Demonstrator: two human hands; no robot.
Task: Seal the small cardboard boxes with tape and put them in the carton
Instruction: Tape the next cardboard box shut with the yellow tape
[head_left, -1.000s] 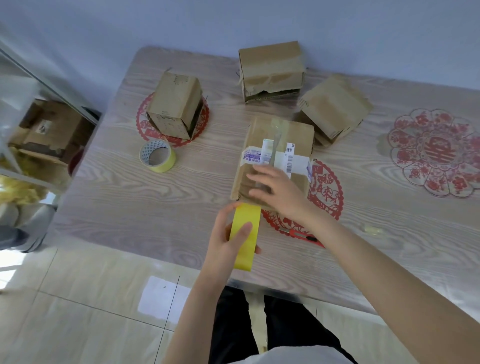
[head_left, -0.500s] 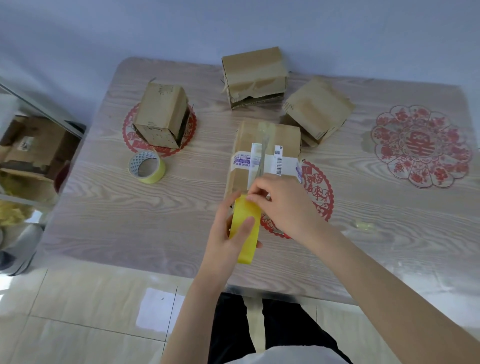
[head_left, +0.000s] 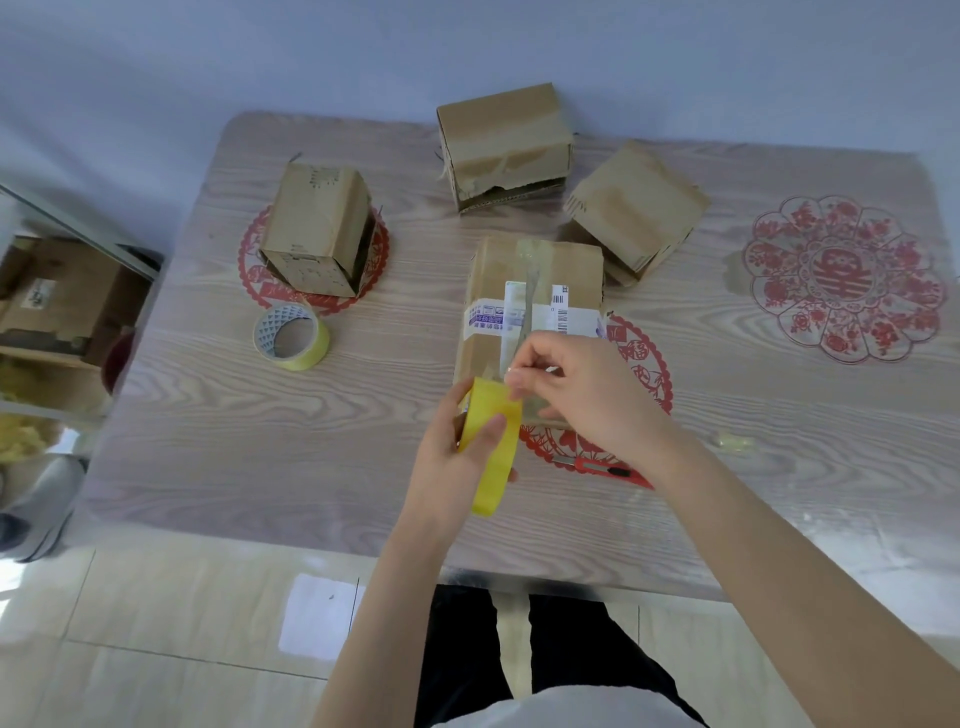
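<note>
The small cardboard box being sealed (head_left: 535, 270) lies flat in the middle of the table, near the front edge. It is a long brown carton with a white printed label across it and a glossy strip of clear tape running down its seam. At its near end the left hand (head_left: 447, 467) holds a yellow tape roll (head_left: 493, 452) on edge, thumb curled over the outer band and fingers wrapped round behind it. The right hand (head_left: 592, 400) hovers over the box's near end, its fingers bent. Thumb and forefinger pinch the tape end (head_left: 522, 384), a thin shiny film, right at the top of the roll.

Three more small boxes stand further back. A scuffed upright box (head_left: 317, 228) sits at the left on a red paper-cut disc, a torn-edged box (head_left: 506, 145) stands at the back, and a tilted box (head_left: 636, 208) sits just beside the sealed one's far right corner. All are plain, worn corrugated card.

A second tape roll (head_left: 291, 338) lies flat on the table to the left, with a pale yellow rim and a patterned core. A red utility knife (head_left: 602, 470) lies under the right wrist. A crumpled clear scrap (head_left: 735, 441) rests to the right. The table (head_left: 208, 441) has a pale wood grain under a shiny film, and a red floral paper-cut (head_left: 841, 280) is on its right side. A bigger brown carton (head_left: 62, 296) sits off the table's left edge.
</note>
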